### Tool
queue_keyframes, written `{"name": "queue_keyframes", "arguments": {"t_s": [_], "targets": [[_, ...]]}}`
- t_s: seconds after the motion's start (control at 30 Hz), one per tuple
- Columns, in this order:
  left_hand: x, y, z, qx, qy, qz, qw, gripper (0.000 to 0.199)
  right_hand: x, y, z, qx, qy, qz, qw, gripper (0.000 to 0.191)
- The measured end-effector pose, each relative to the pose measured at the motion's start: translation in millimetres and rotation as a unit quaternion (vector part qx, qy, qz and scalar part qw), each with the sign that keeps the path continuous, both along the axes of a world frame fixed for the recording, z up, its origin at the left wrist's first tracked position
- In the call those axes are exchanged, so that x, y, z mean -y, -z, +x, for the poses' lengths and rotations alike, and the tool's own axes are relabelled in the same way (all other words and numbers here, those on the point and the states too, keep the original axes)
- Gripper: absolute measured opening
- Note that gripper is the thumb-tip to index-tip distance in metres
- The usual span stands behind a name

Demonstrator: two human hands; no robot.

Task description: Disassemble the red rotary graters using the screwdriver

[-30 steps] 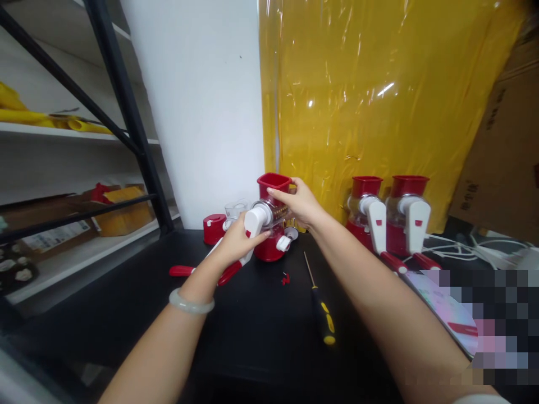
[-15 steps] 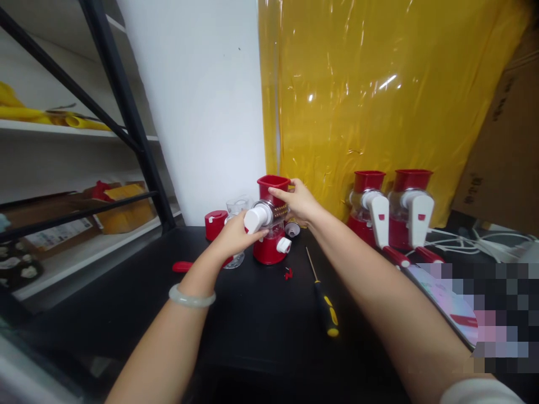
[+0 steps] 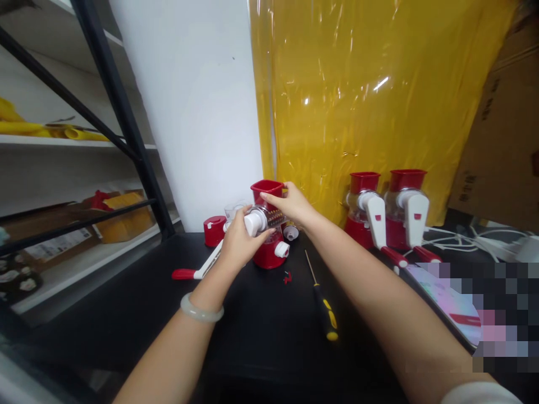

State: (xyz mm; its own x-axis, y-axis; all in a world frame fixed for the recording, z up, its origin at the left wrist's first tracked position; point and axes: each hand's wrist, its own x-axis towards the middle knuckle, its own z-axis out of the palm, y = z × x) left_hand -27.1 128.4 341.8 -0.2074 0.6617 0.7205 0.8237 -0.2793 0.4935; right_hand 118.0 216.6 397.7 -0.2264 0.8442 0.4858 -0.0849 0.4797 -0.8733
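A red rotary grater (image 3: 266, 259) with a clear middle stands upright on the black table. My left hand (image 3: 238, 240) is closed around the white end of a metal grating drum (image 3: 275, 217). The drum lies across the front of the grater's middle; how much of it is inside, I cannot tell. My right hand (image 3: 296, 207) grips the grater's red hopper (image 3: 266, 187), thumb in front and fingers partly hidden behind. A white knob (image 3: 282, 249) juts from the base. Behind my left hand is a crank handle (image 3: 184, 274) with a red grip.
A screwdriver (image 3: 324, 311) lies to the right, beside small red pieces (image 3: 288, 277). A red part (image 3: 214, 230) and clear pieces stand at left. Two assembled graters (image 3: 364, 210), white cables (image 3: 452, 242) and a phone (image 3: 446, 303) are at right. Shelving (image 3: 126, 112) borders the left.
My left hand has turned and shifted slightly with the drum, whose perforated side shows more. More of the crank handle has come into sight. My right hand stays on the hopper; the view has shifted slightly.
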Motion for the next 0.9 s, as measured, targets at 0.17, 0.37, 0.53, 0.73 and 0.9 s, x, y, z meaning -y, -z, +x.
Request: {"name": "queue_keyframes", "arguments": {"t_s": [0.17,0.37,0.53,0.73,0.9], "targets": [[0,2.2,0,-0.015,-0.008,0.009,1.000,0.077,4,-8.2,7,0.001,0.030,0.041,0.999,0.061],[1,2.7,1,-0.036,-0.013,0.024,0.999,0.078,2,-13.4,8,-0.038,-0.001,0.074,0.997,0.036],[2,2.0,2,-0.031,-0.018,0.019,0.999,0.076,2,-15.3,13,-0.045,-0.025,0.080,0.995,0.039],[3,1.8,3,-0.038,-0.033,0.014,0.999,0.077,9,-19.7,19,-0.026,-0.014,0.121,0.992,0.045],[6,1.1,6,-0.050,-0.031,0.010,0.998,0.077,16,-25.0,22,-0.045,0.008,0.153,0.987,0.038]]}}
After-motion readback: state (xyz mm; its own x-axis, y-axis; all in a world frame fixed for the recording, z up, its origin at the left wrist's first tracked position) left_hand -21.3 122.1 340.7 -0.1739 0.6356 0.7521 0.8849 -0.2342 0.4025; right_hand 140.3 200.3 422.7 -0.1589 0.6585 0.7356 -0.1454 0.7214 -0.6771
